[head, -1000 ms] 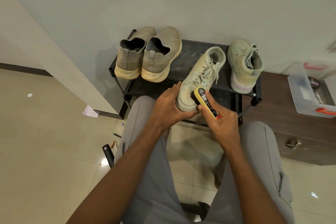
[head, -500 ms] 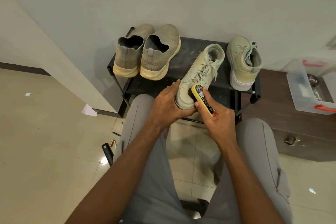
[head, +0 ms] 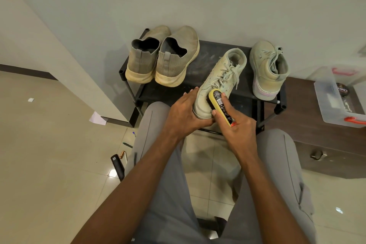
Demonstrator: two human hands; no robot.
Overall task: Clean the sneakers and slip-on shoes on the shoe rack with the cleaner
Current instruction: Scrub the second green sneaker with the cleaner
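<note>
While the left hand (head: 183,114) wraps around the toe of a pale green sneaker (head: 218,81), the right hand (head: 236,127) grips a yellow cleaner (head: 219,105) and presses its dark brush side on that toe. This sneaker lies slanted on the black shoe rack (head: 210,55), with its heel pointing away from the hands. Just past the right hand, the other sneaker (head: 267,69) stands on the rack's far right end, its heel facing the person. Beyond the left hand sit two tan slip-on shoes (head: 162,57), side by side and touching. Farther out to the right, a clear plastic box (head: 336,103) rests on a dark wooden cabinet (head: 309,134). Grey trouser legs (head: 156,164) show under both arms.
</note>
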